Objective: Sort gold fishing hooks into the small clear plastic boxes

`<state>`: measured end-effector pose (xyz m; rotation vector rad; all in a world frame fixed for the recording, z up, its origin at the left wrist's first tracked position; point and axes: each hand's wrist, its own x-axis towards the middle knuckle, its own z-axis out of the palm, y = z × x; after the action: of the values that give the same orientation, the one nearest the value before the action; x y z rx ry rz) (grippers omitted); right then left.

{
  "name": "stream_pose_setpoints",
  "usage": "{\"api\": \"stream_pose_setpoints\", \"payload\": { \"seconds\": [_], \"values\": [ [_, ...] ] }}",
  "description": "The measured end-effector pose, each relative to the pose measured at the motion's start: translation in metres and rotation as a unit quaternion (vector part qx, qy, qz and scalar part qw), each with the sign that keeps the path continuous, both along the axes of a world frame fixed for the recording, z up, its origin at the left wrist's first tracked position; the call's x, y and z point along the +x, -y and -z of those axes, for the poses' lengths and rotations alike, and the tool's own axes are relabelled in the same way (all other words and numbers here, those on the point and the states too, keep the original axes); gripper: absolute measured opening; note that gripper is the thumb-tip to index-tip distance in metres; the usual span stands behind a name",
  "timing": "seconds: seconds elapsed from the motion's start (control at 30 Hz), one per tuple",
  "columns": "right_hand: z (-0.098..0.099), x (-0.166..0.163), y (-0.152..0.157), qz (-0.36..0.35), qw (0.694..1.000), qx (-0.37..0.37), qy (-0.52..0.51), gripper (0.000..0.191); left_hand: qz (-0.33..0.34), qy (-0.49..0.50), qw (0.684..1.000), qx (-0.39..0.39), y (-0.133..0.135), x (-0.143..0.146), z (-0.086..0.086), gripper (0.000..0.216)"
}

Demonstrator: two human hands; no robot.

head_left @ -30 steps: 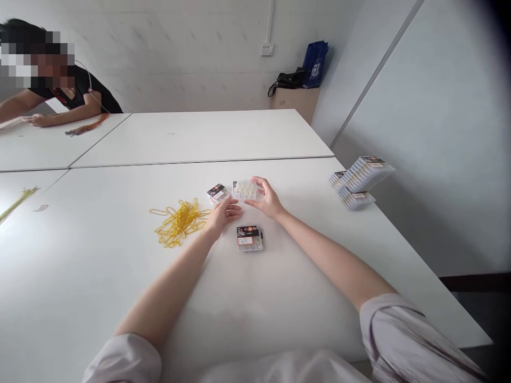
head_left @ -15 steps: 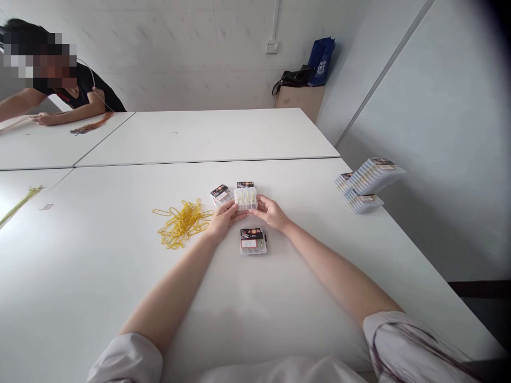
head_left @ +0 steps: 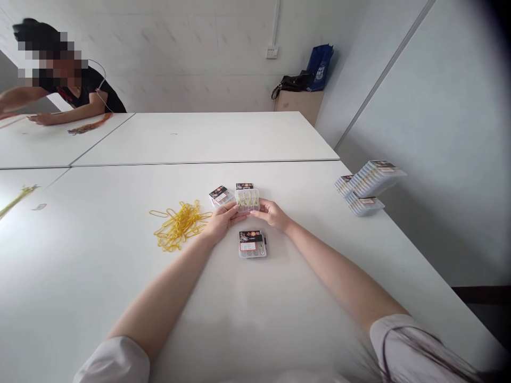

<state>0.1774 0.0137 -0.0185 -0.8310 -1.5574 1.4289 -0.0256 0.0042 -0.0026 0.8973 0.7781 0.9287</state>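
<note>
Between my two hands I hold a small clear plastic box with thin yellow-green pieces inside, tilted up so its see-through face shows. My left hand is closed on its left edge, and my right hand grips the right edge. Just beyond it a box with a black label is partly hidden. Another labelled box lies to its left, beyond my left hand. Nearer to me, a labelled clear box lies flat on the table. A loose pile of yellow rubber bands is left of my left hand.
Stacks of similar clear boxes stand at the table's right edge. A yellow-green bundle lies far left. Across the white table a person leans over orange strands. Bags rest on a carton in the corner.
The held box has turned slightly in my hands, and its yellow-green contents show differently. My hands keep the same grip. The whole view has shifted a little.
</note>
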Motion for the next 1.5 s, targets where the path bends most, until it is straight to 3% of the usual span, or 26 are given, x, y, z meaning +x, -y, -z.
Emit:
{"api": "stream_pose_setpoints", "payload": {
  "seconds": [0.13,0.23,0.37,0.5,0.6,0.7,0.83,0.97,1.2,1.37,1.5],
  "values": [
    [0.001,0.0,-0.002,-0.004,1.0,-0.013,-0.002,0.047,-0.013,-0.02,0.999,0.027,0.002,0.004,0.0,0.034],
    [0.002,-0.001,-0.002,0.006,1.0,-0.015,0.011,0.048,-0.064,-0.027,0.997,0.044,0.003,0.008,0.001,0.043],
    [0.003,-0.004,0.003,0.075,0.994,0.035,0.078,0.047,-0.133,-0.047,0.988,0.064,0.003,0.011,0.005,0.062],
    [0.001,-0.006,0.009,0.149,0.963,0.166,0.153,0.055,-0.1,-0.05,0.99,0.08,0.005,0.011,0.003,0.065],
    [-0.002,-0.007,0.012,0.14,0.94,0.244,0.195,0.056,-0.052,-0.037,0.994,0.083,0.008,0.01,0.0,0.057],
    [-0.004,-0.006,0.014,0.107,0.923,0.293,0.226,0.054,-0.014,-0.011,0.996,0.09,0.008,0.01,-0.001,0.046],
    [-0.005,-0.007,0.016,0.11,0.905,0.314,0.266,0.054,-0.039,0.023,0.998,0.046,0.005,0.011,0.002,0.048],
    [-0.003,-0.008,0.015,0.118,0.904,0.292,0.29,0.056,-0.046,0.041,0.998,0.018,0.004,0.012,0.003,0.055],
    [0.003,-0.01,0.009,0.099,0.935,0.238,0.245,0.068,-0.042,0.055,0.997,0.022,0.003,0.01,0.005,0.032],
    [0.001,-0.005,0.003,0.056,0.989,0.089,0.108,0.072,-0.082,0.003,0.996,0.047,0.003,0.013,0.003,0.037],
    [-0.006,0.002,0.0,0.033,0.999,-0.013,0.018,0.052,-0.079,-0.051,0.992,0.089,0.007,0.015,0.0,0.047]
  ]
}}
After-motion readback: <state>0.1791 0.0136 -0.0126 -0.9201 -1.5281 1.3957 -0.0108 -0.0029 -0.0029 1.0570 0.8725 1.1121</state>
